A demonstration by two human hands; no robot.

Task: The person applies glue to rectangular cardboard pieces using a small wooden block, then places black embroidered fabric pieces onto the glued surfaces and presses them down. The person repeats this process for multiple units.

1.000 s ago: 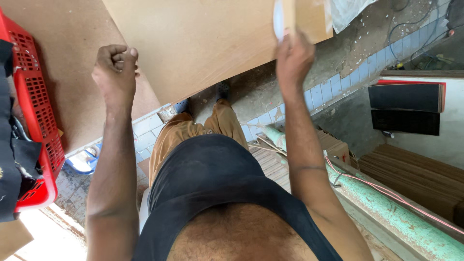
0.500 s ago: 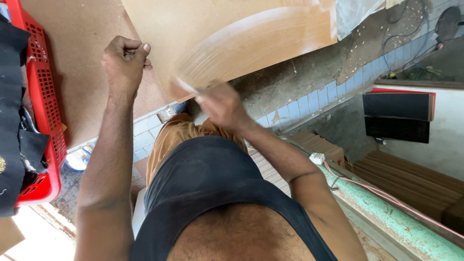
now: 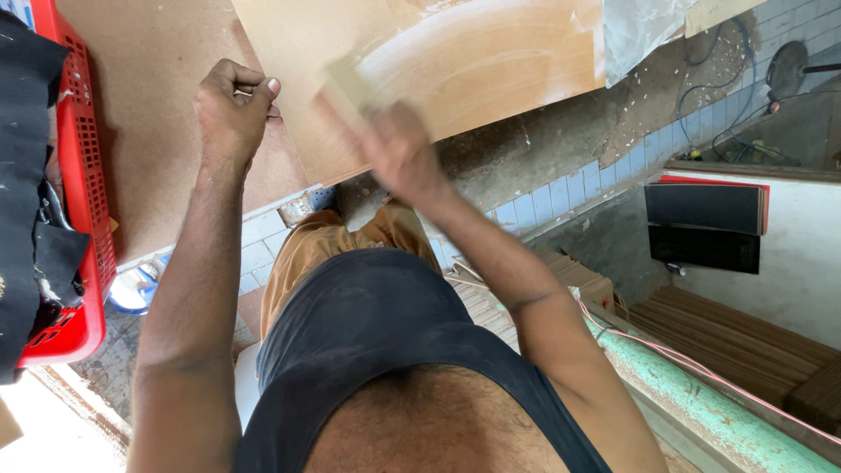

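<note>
Head view: the right hand [image 3: 399, 153], blurred, grips a pale flat spreader [image 3: 349, 86] on the tan board [image 3: 491, 61] at twelve o'clock; the left hand [image 3: 232, 109], fisted at ten o'clock, pinches the board's edge. Spreading a glossy coat seems underway; even strokes matter.

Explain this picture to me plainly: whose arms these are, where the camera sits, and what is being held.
There is no machine here: a person wears a camera on the head, looking down at their own arms and body. The left hand is a closed fist whose grip pinches the edge of a tan board. The right hand is blurred; it presses a small pale flat tool against that board, where a shiny smear shows. A second, browner board lies behind. At the far left sits a red plastic crate with dark cloth.
</note>
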